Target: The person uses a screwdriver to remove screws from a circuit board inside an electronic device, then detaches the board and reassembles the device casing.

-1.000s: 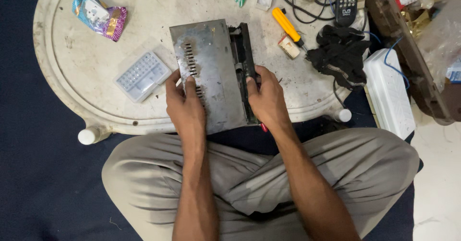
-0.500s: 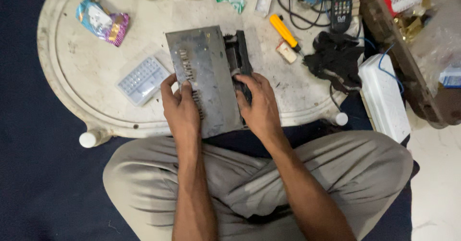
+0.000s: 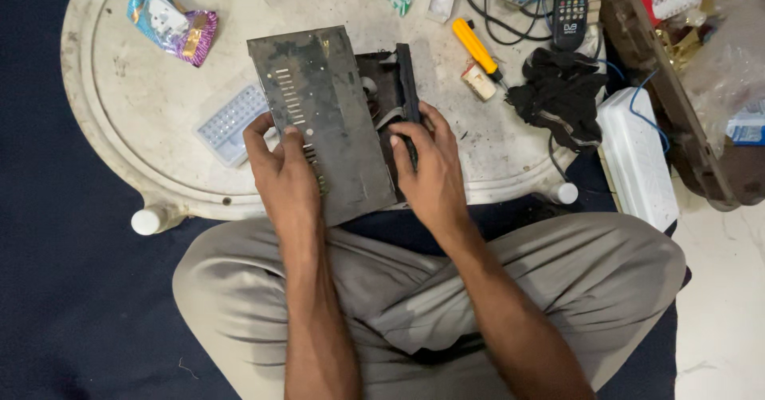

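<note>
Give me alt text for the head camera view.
A seated person's left hand and right hand grip a grey metal electronics case over a white oval table. A yellow-handled screwdriver, remote control and black cloth lie nearby.

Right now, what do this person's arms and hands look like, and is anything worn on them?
Both arms are bare from the frame's bottom edge to the fingers: no sleeves, gloves, watch or rings show. The left hand and right hand have short nails. Lower down, the person wears loose beige trousers.
</note>
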